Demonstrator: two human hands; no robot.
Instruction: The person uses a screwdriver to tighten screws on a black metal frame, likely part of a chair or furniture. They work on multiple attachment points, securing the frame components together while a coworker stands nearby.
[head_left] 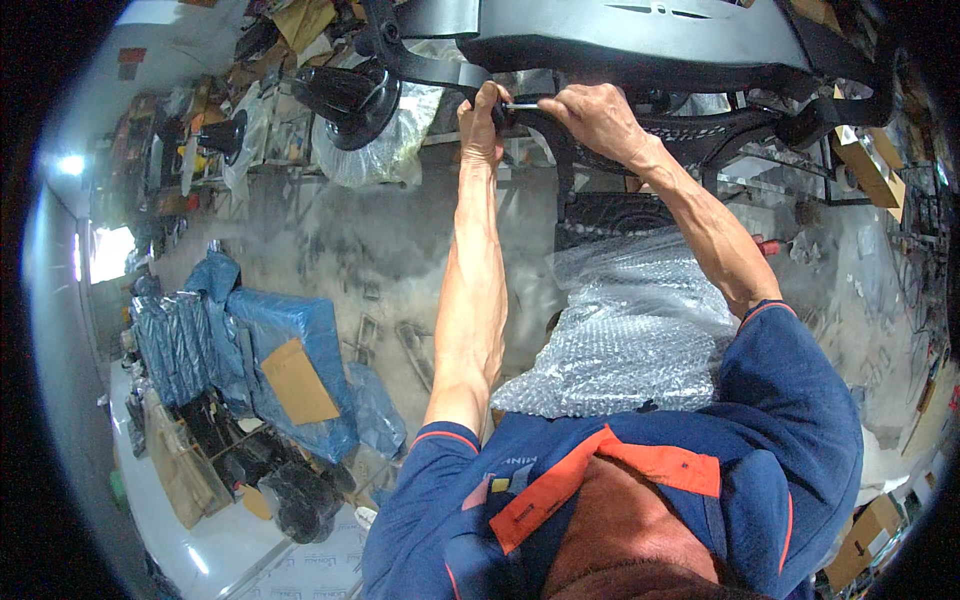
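Note:
A large black chair part (640,55) with a smooth curved shell spans the top of the view. A black curved chair arm (430,68) comes down from it on the left. My left hand (482,125) is closed around the lower end of that arm, thumb uppermost. From the right, my right hand (598,120) pinches a thin metal rod-like tool (524,106). The rod's far end meets the black joint beside my left fingers; its tip is hidden there. Below and right of the joint is a black mesh frame (700,135).
Bubble wrap (640,320) lies in front of my chest. A black chair base part (360,105) with clear plastic stands at the far left. Blue-wrapped items (290,350) and dark parts crowd the left floor. A cardboard box (870,170) sits at the far right.

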